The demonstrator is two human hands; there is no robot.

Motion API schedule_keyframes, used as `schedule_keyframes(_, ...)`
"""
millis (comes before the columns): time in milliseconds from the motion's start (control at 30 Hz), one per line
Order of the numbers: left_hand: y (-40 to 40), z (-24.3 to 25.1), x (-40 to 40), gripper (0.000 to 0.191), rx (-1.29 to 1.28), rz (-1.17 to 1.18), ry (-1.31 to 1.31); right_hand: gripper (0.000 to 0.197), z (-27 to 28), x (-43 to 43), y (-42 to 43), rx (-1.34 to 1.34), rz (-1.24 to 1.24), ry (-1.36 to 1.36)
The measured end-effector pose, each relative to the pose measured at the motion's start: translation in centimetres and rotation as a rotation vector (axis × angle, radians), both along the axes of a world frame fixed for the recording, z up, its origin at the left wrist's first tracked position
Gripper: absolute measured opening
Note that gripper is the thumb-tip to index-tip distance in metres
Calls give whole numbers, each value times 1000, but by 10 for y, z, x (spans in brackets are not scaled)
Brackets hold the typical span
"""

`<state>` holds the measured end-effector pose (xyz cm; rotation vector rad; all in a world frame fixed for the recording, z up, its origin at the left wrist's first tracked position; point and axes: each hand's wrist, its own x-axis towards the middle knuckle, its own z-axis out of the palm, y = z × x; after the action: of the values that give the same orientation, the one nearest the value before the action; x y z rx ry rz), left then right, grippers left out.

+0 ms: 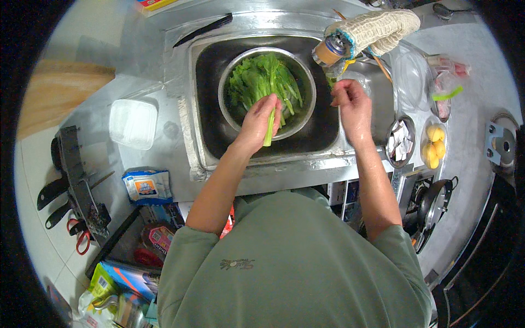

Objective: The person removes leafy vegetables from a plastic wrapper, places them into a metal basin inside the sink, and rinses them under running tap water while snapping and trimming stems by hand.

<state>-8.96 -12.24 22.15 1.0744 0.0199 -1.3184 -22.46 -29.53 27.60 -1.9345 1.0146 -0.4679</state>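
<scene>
My left hand is closed around a green leafy vegetable stalk, its leaves pointing away from me over a round metal basin. More leafy greens lie inside the basin, which stands in the large compartment of a steel sink. Over the divider on the right is my right hand, its fingers bent and close together. A bit of green shows just beyond its fingertips; whether they pinch it is unclear. Near that hand, clear plastic lies in the smaller compartment.
A cream knitted cloth and a jar sit at the sink's upper right. Right of the sink are a metal bowl with pale pieces, yellow fruits and plastic bags. At left are a white plastic container and a wipes pack.
</scene>
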Motion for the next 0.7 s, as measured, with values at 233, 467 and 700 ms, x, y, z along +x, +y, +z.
schedule_keyframes(233,-4,-3,2,34,-27,95,71,15,-13,-9,28,-87,257,49)
schedule_keyframes(467,-20,-5,-3,32,28,274,-36,14,1,3,93,-242,494,-98)
schedule_keyframes(700,-24,-4,-9,31,56,339,-115,13,2,6,101,-506,483,-46)
